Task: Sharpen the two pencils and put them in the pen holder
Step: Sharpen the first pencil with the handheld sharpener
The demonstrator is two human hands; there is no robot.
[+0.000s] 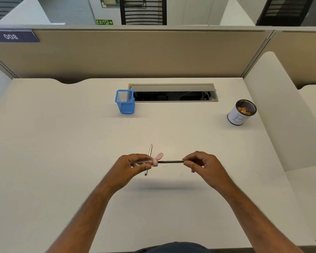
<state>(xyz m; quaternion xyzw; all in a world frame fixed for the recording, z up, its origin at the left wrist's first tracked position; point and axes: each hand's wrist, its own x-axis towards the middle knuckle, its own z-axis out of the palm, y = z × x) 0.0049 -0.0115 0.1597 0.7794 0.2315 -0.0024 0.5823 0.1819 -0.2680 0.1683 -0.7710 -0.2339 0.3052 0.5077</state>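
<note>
L grip [133,164], R grip [201,164] — both pinched

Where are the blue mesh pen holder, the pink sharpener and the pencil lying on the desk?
Blue mesh pen holder [127,107]: head view, front wall.
Pink sharpener [155,161]: head view, pink collar.
Pencil lying on the desk [150,150]: head view, upper shaft.

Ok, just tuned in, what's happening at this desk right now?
A person is sharpening a pencil above the desk. The left hand grips a clear sharpener with a pink cap, and the right hand holds the pencil pushed into it. A second pencil lies on the desk beneath the left hand. The blue mesh pen holder farther back looks empty, and a white cup marked B off to the right holds shavings.
</note>
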